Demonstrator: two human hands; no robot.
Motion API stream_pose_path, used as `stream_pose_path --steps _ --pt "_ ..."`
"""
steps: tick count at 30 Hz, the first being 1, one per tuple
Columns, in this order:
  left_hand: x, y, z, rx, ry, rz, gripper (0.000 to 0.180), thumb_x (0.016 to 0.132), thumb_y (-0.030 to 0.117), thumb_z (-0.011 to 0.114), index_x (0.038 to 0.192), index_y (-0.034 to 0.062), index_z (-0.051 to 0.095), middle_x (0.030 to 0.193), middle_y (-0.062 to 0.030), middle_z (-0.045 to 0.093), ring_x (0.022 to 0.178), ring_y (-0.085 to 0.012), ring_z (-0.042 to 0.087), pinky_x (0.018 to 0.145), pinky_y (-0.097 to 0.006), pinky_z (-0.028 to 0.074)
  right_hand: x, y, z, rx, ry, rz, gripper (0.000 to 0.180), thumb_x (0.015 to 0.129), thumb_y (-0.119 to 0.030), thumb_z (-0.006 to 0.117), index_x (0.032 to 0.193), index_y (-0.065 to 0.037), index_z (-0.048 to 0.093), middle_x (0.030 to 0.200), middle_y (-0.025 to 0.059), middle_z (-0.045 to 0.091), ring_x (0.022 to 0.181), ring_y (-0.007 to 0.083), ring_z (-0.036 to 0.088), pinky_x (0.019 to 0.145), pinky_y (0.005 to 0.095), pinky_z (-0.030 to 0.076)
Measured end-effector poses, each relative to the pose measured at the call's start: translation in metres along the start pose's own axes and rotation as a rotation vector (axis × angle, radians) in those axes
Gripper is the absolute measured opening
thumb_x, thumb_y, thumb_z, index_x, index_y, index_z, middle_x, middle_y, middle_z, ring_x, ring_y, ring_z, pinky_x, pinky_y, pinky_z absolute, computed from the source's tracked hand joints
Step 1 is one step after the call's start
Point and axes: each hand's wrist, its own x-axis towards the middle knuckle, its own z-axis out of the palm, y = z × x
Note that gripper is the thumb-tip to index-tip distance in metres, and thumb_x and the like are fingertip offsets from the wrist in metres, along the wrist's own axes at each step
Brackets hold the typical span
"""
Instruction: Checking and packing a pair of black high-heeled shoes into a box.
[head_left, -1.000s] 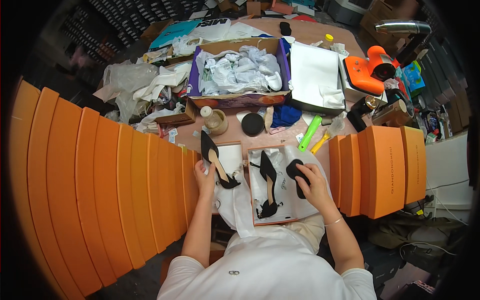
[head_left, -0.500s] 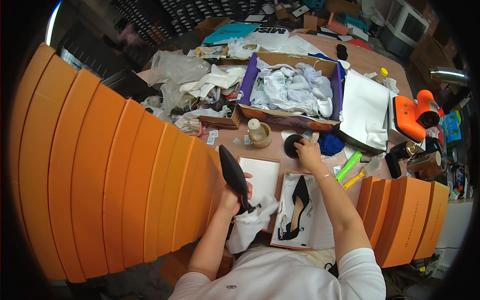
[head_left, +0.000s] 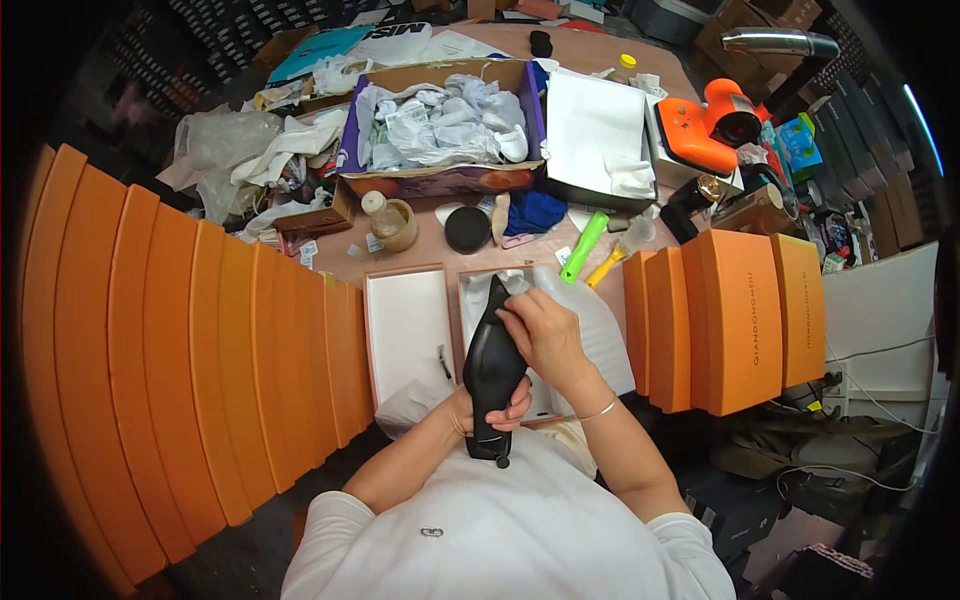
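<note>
My left hand is wrapped around the heel part of a black pointed-toe shoe, its toe pointing away from me. My right hand has its fingers closed against the shoe near the toe; whatever they may hold is hidden. Beneath the hands lies an open shoebox with white paper in it, largely covered, and the second shoe cannot be made out. Left of it sits a shallow white-lined box part with a small dark piece inside. Beyond stands a round black container.
Tall rows of orange shoeboxes stand at left and right. Farther back are a purple carton full of crumpled wrapping, a bottle, a green-handled tool, a yellow-handled brush and an orange device.
My right hand has left the round black container and come to the shoe's toe. The shoe has moved right, in front of my body, over the open shoebox. The view has shifted right.
</note>
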Motion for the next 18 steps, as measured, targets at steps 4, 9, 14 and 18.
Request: stream_pose_path --steps 4,9,14,18 --pt "-0.004 -0.003 0.006 0.088 0.370 0.003 0.032 0.094 0.033 0.051 0.081 0.0035 0.053 0.071 -0.0109 0.056 0.040 -0.0074 0.045 0.040 -0.022 0.036 -0.047 -0.042 -0.020 0.060 -0.109 -0.161 0.015 0.077 -0.010 0.072 0.081 -0.005 0.058 0.073 0.0114 0.054 0.061 0.0319 0.057 0.051 0.0378 0.045" --pt "0.005 0.000 0.007 0.051 -0.027 -0.145 0.039 0.092 0.039 0.051 0.080 0.0025 0.053 0.067 -0.0122 0.056 0.038 -0.0091 0.045 0.037 -0.023 0.034 -0.001 0.000 -0.015 -0.086 0.074 -0.004 0.015 0.077 -0.009 0.072 0.081 -0.006 0.058 0.071 0.0096 0.053 0.060 0.0309 0.057 0.051 0.0381 0.044" --pt "-0.004 0.005 0.001 0.062 0.068 -0.135 0.045 0.094 0.045 0.048 0.077 0.0031 0.053 0.067 -0.0136 0.056 0.036 -0.0098 0.044 0.037 -0.023 0.032 -0.036 -0.030 -0.036 -0.048 -0.083 -0.160 0.015 0.073 -0.008 0.072 0.078 -0.007 0.058 0.070 0.0082 0.053 0.059 0.0272 0.056 0.049 0.0367 0.044" --pt "0.008 0.009 0.005 0.022 -0.206 -0.178 0.047 0.095 0.046 0.045 0.077 0.0027 0.053 0.064 -0.0130 0.055 0.035 -0.0105 0.043 0.036 -0.025 0.031 -0.024 -0.019 -0.033 -0.115 0.033 -0.147 0.016 0.070 -0.011 0.073 0.078 -0.008 0.058 0.069 0.0067 0.051 0.058 0.0243 0.056 0.048 0.0350 0.044"
